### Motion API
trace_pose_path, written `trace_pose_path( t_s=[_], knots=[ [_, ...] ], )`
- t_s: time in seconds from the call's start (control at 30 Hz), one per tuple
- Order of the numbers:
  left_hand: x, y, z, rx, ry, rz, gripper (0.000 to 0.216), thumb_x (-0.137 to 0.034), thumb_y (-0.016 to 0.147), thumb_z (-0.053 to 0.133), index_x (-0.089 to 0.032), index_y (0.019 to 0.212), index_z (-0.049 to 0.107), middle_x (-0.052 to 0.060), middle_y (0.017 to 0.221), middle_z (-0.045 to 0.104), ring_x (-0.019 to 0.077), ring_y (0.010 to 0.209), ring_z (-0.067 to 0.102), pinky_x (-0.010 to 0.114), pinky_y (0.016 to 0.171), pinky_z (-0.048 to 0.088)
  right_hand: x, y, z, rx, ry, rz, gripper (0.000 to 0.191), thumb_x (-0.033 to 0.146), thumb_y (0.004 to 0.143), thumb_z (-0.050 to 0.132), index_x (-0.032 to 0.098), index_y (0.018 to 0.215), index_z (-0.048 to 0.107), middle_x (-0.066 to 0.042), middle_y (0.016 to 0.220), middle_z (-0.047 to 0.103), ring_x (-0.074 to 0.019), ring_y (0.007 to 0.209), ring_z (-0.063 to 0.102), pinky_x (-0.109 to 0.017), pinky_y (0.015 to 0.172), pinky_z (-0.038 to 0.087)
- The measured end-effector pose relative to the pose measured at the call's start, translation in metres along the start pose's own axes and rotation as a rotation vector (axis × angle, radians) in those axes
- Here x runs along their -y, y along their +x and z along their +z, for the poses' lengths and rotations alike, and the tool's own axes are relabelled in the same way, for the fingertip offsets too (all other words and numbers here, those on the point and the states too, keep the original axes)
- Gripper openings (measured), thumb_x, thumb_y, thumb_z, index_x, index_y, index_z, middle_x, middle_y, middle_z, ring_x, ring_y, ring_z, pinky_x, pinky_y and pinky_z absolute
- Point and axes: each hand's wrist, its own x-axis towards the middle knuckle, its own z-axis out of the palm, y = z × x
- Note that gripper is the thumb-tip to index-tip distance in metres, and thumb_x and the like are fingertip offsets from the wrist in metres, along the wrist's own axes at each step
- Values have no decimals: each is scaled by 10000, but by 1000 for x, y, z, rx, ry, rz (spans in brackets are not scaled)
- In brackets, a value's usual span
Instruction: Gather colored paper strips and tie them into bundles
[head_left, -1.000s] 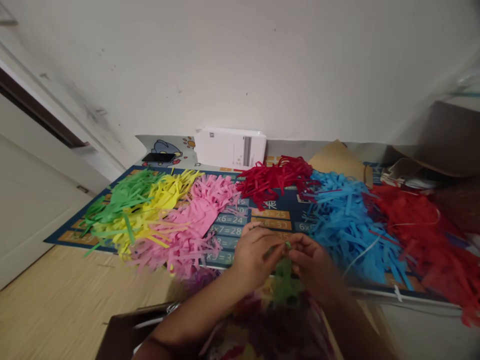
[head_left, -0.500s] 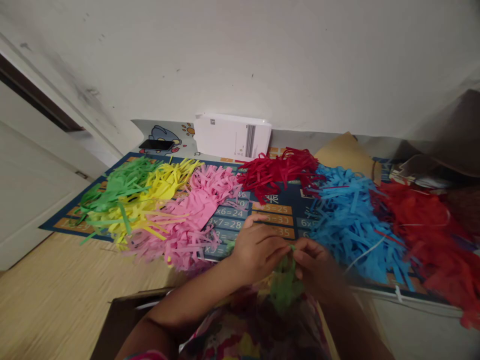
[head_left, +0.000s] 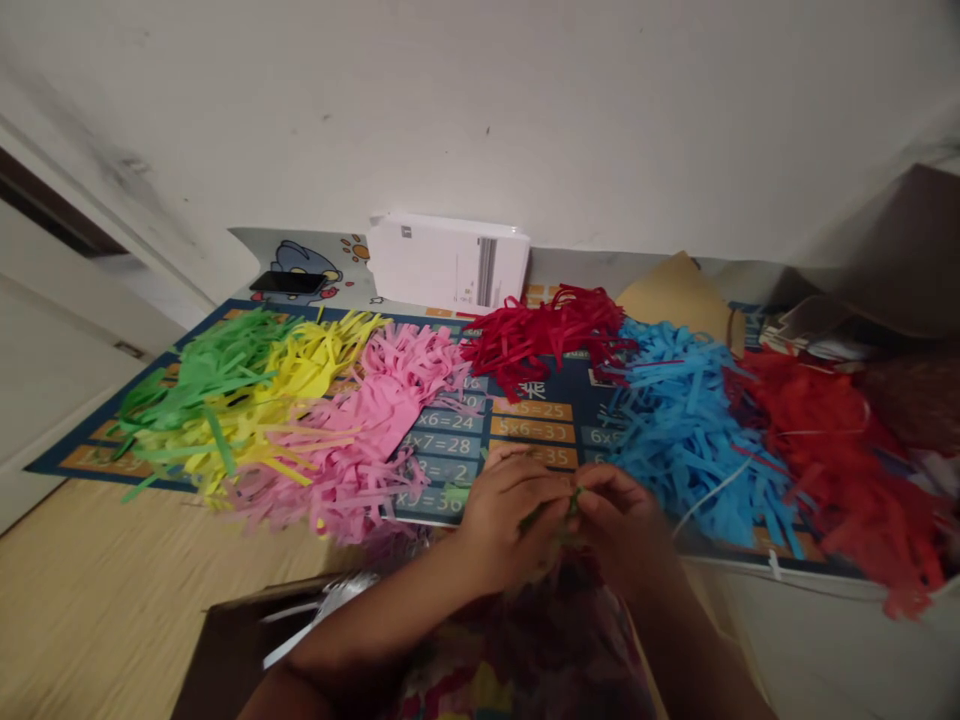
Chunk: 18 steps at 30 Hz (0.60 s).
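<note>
My left hand (head_left: pixel 504 515) and my right hand (head_left: pixel 619 520) meet above my lap at the table's front edge, fingertips pinched close together. Between them a green tissue-paper tassel (head_left: pixel 574 500) shows only as a small twisted bit; my fingers hide most of it. A pale green strip end (head_left: pixel 457 495) pokes out to the left of my left hand. Nearest on the left lies a fringed pink tissue-paper bundle (head_left: pixel 390 405). To the right of my right hand spreads a blue fringed bundle (head_left: pixel 690 440).
Further left lie yellow (head_left: pixel 319 360) and green (head_left: pixel 225 360) fringed bundles. Dark red strips (head_left: pixel 547 335) lie at the back, brighter red ones (head_left: pixel 840 450) far right. A white box (head_left: pixel 450 262) leans on the wall near a phone (head_left: pixel 289 283). Below left stands an open cardboard box (head_left: pixel 225 650).
The green strips that hung below my fingers are no longer visible there; only a small green bit shows between the fingertips. The view has shifted slightly.
</note>
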Motion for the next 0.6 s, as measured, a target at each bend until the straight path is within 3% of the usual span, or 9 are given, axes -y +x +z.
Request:
trace_pose_path(
  t_s=[0.17, 0.3, 0.43, 0.6],
  knots=[
    [4, -3, -3, 41, -35, -23, 85, -291, 960, 612, -231, 981, 668, 2, 835, 776, 138, 770, 725, 367, 989, 502, 1, 3, 0, 50, -21, -92, 229, 341, 654, 871, 214, 674, 681, 19, 727, 585, -102, 579, 537, -202, 478, 440],
    [9, -4, -3, 26, -27, 1, 29, -241, 936, 648, -236, 956, 668, 14, 926, 795, 148, 852, 746, 396, 1048, 482, -2, 9, -2, 26, -115, -220, 182, 325, 688, 844, 229, 678, 690, 9, 716, 585, -135, 689, 549, -241, 624, 472],
    [15, 0, -3, 49, -25, -43, 45, -200, 938, 634, -228, 942, 670, 14, 945, 792, 145, 860, 743, 419, 1057, 480, -2, 10, -3, 34, -234, -299, 112, 295, 748, 805, 254, 727, 703, 8, 746, 609, -147, 713, 569, -264, 659, 473],
    [27, 4, -6, -32, -190, -187, 84, -248, 916, 686, -214, 842, 662, -10, 793, 761, 131, 751, 732, 371, 939, 566, 42, 46, -21, 122, -658, -468, 63, 289, 827, 735, 252, 778, 720, -16, 786, 676, -171, 764, 623, -296, 708, 491]
  ],
)
